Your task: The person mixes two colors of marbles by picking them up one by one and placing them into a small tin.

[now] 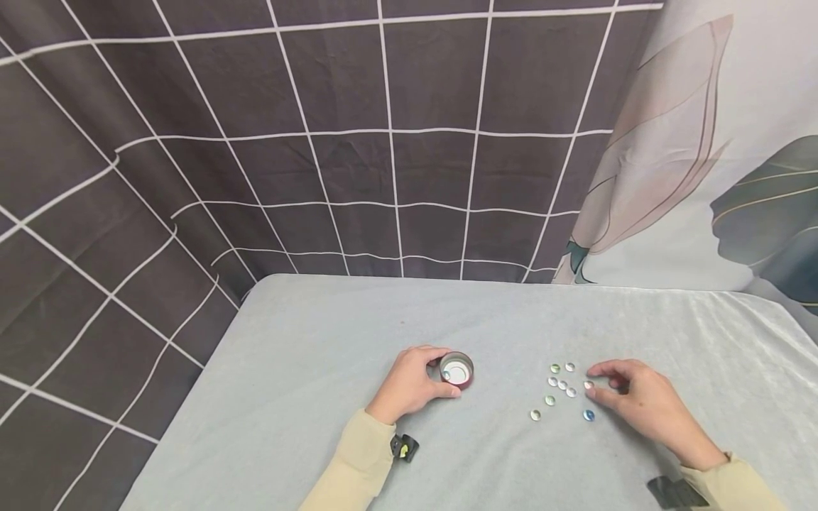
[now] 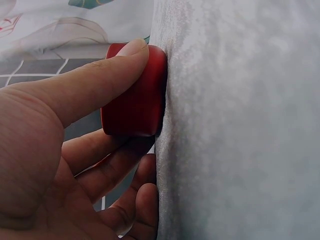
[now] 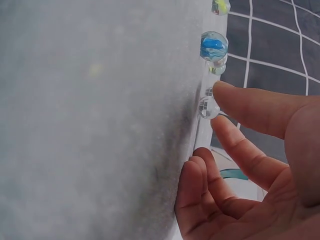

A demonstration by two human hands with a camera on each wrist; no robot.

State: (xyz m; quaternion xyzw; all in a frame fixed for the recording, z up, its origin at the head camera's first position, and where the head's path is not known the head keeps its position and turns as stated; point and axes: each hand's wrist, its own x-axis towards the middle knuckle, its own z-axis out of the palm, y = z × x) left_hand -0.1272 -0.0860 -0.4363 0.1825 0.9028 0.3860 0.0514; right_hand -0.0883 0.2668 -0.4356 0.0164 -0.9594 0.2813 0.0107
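My left hand (image 1: 412, 380) grips a small round red tin (image 2: 135, 95) standing on the cloth, thumb on one side and fingers on the other. Its silvery inside faces up in the head view and holds a marble (image 1: 446, 375). To the right, my right hand (image 1: 645, 401) reaches in low, its lower fingers against the cloth in the right wrist view. Its thumb and index fingertips are spread either side of a clear marble (image 3: 208, 107), right at its edge. A blue marble (image 1: 589, 415) lies just nearer to me.
Several more marbles, among them a green one (image 1: 555, 368) and a clear one (image 1: 535, 415), lie loosely grouped left of my right hand. A pale grey cloth (image 1: 307, 341) covers the table. Behind it hangs a dark curtain (image 1: 345, 170) with white grid lines.
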